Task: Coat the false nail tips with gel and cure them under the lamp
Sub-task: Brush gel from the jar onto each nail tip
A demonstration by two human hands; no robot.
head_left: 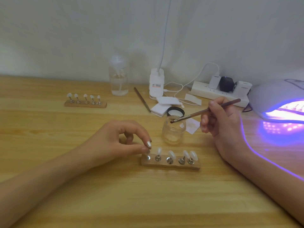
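Note:
A wooden holder (171,165) in front of me carries several white nail tips (171,154) on metal stands. My left hand (125,140) pinches the leftmost stand of this holder between thumb and forefinger. My right hand (220,119) holds a brown brush (205,111), whose bristle end sits at the mouth of an open glass gel jar (174,131). The jar's black lid (175,111) lies just behind it. A second holder with nail tips (85,101) stands at the back left. The curing lamp (279,102) glows violet at the right edge, with a holder faintly visible inside.
A clear pump bottle (118,78), a white lamp base (156,83) with cable, a power strip (218,92) with plugs, white wipes (162,106) and a thin stick (142,99) sit along the back of the wooden table (115,195).

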